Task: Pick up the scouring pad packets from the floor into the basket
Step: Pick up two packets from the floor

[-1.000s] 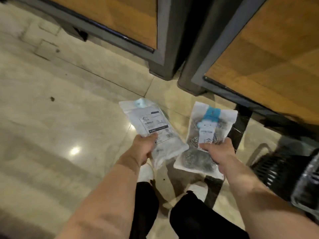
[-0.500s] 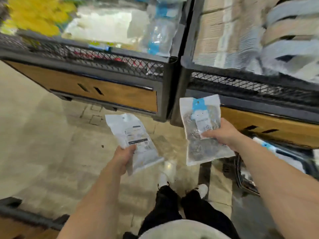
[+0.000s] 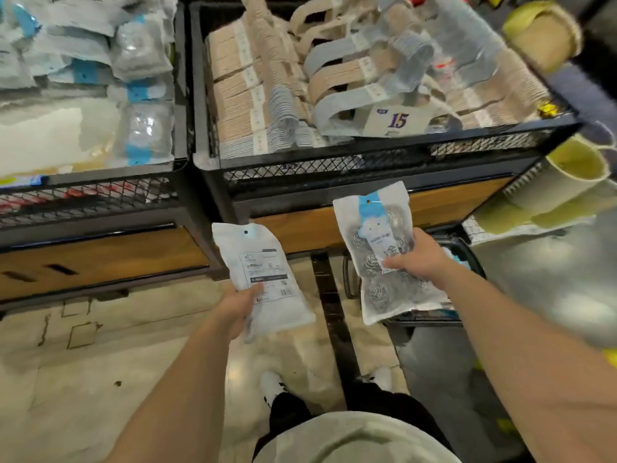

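Note:
My left hand (image 3: 237, 307) grips a white scouring pad packet (image 3: 258, 269) by its lower half, its printed back label facing me. My right hand (image 3: 414, 257) pinches a second packet (image 3: 377, 225) with a blue header and steel wool balls showing through the clear front. Both packets are held upright in front of me, above the floor. A black basket (image 3: 464, 248) sits on the floor to the right, mostly hidden behind my right hand and its packet.
Two black mesh display bins with wooden fronts stand ahead: the left bin (image 3: 93, 195) holds similar blue-and-white packets, the right bin (image 3: 367, 162) holds bundled hangers and a "15" price card (image 3: 395, 121). Yellow-green tubs (image 3: 574, 168) are at right. My shoes (image 3: 272, 385) stand on the tiled floor.
The view has risen from the floor to the bins' tops as I stood up. Both hands have lifted, still holding their packets.

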Demonstrator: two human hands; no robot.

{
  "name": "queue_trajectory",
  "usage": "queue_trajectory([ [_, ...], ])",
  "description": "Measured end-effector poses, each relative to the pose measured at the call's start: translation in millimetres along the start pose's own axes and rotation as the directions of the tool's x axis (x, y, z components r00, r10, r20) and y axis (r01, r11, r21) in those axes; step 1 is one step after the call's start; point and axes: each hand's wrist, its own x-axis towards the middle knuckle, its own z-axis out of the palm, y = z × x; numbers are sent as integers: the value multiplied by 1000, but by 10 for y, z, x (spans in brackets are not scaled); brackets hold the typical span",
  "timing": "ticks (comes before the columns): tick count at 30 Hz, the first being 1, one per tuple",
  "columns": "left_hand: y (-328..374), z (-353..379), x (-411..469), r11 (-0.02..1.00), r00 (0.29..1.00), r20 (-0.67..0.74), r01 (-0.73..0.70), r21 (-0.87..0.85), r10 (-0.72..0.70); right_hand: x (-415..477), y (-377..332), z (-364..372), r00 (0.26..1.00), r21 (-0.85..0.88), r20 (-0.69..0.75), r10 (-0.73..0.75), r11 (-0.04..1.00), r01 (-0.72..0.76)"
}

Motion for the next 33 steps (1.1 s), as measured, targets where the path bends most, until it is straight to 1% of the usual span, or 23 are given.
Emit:
queue_trajectory([
  [3, -36, 417, 10, 999, 1000, 20, 1, 40, -2, -94, 428, -434, 996, 21, -73, 44, 999, -42],
  [6, -72, 962, -16, 991, 1000, 10, 14, 131, -15, -171, 936, -936, 985, 66, -138, 107, 993, -99],
  [10, -200, 1806, -67, 989, 1000, 14, -18, 144, 16, -187, 1658, -1497, 971, 90, -183, 154, 986, -139],
  [15, -503, 2903, -223, 985, 1000, 7, 12, 169, -14, -265, 2500, -2180, 970, 85, -166, 178, 983, -166],
  [19, -712, 3500, -327, 985, 999, 14, 36, 169, -39, -253, 2927, -2670, 969, 77, -134, 210, 977, -201],
  [23, -762, 3807, -242, 982, 999, -48, -9, 190, 19, -127, 3193, -2845, 956, 82, -117, 270, 962, -262],
  [25, -766, 3921, -158, 980, 997, -78, 23, 195, -7, -30, 3269, -2848, 953, 94, -100, 286, 956, -277],
  [28, -786, 4029, -4, 968, 989, -119, 111, 224, -86, 115, 3334, -2789, 946, 112, -71, 316, 945, -307],
  [33, -745, 4244, 447, 945, 986, -79, 165, 281, -148, 536, 3353, -2689, 932, 74, -55, 357, 933, -353],
])
